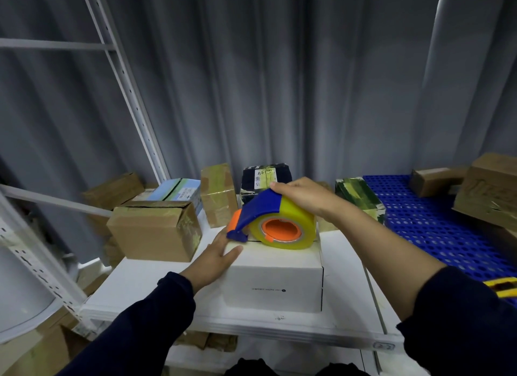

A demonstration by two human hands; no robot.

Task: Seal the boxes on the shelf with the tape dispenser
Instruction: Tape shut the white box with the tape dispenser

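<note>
White shelf (145,289), grey curtain (279,81) behind white box (274,286), my right hand (299,196) grips tape dispenser (279,224) atop the box, my left hand (218,252) flat against its left edge

No txt legible. White box (272,286): one small dark printed line w/ a round mark on front face, too tiny to read. Black box (251,179): white label w/ scribbled handwriting + small code, unreadable. Blue-green box (179,186): white sticker w/ fine print, blurred.
</note>
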